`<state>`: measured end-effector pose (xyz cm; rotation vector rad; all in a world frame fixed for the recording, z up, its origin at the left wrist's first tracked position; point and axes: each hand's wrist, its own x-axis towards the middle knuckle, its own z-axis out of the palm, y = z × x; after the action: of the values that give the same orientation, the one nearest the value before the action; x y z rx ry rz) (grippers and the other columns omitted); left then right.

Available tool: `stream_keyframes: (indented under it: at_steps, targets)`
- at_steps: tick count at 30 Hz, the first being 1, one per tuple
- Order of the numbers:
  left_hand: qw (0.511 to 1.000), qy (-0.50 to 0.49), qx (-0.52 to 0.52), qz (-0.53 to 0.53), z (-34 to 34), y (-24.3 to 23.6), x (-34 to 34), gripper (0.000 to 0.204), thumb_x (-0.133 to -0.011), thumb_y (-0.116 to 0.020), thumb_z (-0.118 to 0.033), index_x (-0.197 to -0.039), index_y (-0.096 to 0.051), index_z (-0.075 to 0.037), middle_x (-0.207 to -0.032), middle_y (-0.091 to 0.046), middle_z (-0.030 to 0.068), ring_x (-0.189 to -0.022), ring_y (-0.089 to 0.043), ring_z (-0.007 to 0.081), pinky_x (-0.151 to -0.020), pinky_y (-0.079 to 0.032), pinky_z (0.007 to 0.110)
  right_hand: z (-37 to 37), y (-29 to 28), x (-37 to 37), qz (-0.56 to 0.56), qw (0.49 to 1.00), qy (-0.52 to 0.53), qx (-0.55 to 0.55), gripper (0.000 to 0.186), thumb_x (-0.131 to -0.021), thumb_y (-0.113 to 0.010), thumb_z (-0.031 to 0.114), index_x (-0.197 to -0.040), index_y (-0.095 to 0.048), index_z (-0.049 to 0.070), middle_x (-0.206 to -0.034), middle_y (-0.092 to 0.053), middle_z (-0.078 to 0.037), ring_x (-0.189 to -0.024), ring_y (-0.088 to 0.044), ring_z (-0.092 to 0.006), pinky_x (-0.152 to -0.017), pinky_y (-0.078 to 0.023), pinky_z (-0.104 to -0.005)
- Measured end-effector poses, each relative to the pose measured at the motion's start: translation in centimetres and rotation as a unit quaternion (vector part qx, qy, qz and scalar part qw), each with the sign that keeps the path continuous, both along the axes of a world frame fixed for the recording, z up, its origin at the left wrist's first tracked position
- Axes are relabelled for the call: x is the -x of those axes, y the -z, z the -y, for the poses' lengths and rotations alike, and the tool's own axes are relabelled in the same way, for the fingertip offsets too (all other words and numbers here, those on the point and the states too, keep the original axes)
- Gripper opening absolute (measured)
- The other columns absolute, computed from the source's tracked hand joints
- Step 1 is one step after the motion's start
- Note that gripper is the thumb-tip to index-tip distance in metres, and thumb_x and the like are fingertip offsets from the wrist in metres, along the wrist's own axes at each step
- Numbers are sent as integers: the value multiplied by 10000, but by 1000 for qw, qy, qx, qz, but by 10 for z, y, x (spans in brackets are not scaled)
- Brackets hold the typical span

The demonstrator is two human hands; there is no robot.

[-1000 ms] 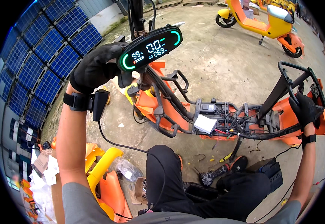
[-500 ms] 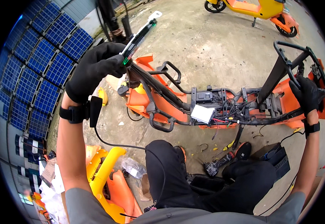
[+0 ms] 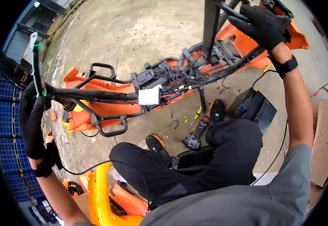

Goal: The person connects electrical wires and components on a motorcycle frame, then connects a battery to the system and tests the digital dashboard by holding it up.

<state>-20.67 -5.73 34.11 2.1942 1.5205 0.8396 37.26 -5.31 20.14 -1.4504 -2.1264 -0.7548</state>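
Note:
My left hand [image 3: 34,120], in a black glove, is closed at the far left end of a scooter's bare black frame tube [image 3: 96,94]. A slim dark strip [image 3: 38,69] with a pale metal tab and green marks rises from its fingers. I cannot tell whether that strip is fixed to the frame. At the upper right my gloved right hand [image 3: 263,26] is closed on a black tubular bar [image 3: 231,10] at the frame's other end. Between the hands, a white box [image 3: 149,96] lies on the frame beside tangled black wires [image 3: 181,75]. Orange body panels [image 3: 115,109] sit under the frame.
A cordless power tool [image 3: 196,135] and a yellow-handled screwdriver [image 3: 198,112] lie on the concrete near my feet. An open black case [image 3: 260,109] stands to the right, by a cardboard box [image 3: 324,139]. Yellow panels [image 3: 103,196] lie lower left; blue stacked crates [image 3: 5,120] line the left.
The view has swung, so the frame and both hands appear further left, with the right hand higher. Both hands stay closed at the frame's two ends. The yellow scooter has left the view.

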Motion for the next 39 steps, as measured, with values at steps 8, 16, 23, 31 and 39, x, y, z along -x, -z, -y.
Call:
stream_keyframes:
  at_steps: [8,16,23,31,39]
  targets:
    - [999,27,-31,-35,-2,6,12,409,-1043,-530,-109,-1441,-547,-16,-1326,-627,98,-1166,-637,184,-972,-521,343,28,-20,25,-59,998,15,32,325,-901,-745,358,-829,-663,52,-751,-627,-129,-727,-624,-341,-666,-471,-450]
    - [998,46,-40,-4,8,9,5,413,-1053,-515,-131,-1449,-539,-16,-1326,-632,98,-1156,-637,178,-960,-518,327,31,-19,23,-43,997,42,44,309,-906,-743,346,-857,-679,48,-780,-647,-133,-759,-644,-334,-690,-483,-450]
    - [999,42,-31,-12,8,10,14,433,-1079,-489,-176,-1480,-508,-13,-1402,-599,112,-1275,-590,203,-1094,-442,353,27,-15,23,-79,995,22,60,301,-930,-723,347,-883,-699,51,-799,-671,-138,-771,-656,-339,-707,-497,-446]
    - [999,29,-29,6,10,11,25,445,-1089,-493,-213,-1494,-497,-28,-1420,-588,101,-1298,-577,198,-1096,-446,354,25,-17,25,-50,996,58,53,402,-967,-660,427,-824,-653,51,-790,-660,-164,-781,-648,-373,-703,-483,-473]
    - [999,8,-30,28,26,12,47,446,-1088,-501,-217,-1493,-494,-29,-1378,-598,122,-1252,-598,201,-1071,-460,351,14,-2,12,-81,995,39,30,427,-958,-668,430,-775,-634,45,-727,-634,-182,-714,-637,-387,-653,-472,-485]
